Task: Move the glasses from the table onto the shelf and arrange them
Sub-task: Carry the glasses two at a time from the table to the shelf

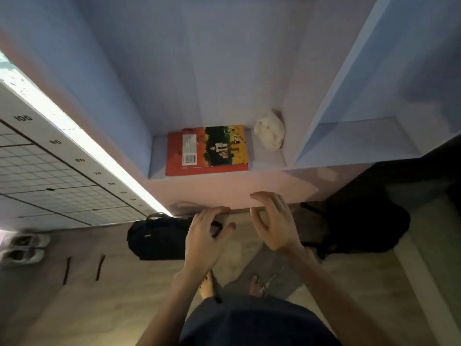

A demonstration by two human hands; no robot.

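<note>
A pale lilac shelf fills the upper middle of the head view. My left hand hovers just below its front edge, fingers closed around a dark-framed pair of glasses, mostly hidden by the fingers. To its right, my right hand is held up with fingers spread and nothing in it, its fingertips at the shelf's front edge. No table is in view.
An orange book and a crumpled white object lie on the shelf. A second compartment opens at the right. Black bags sit on the floor below, shoes at left beside a gridded board.
</note>
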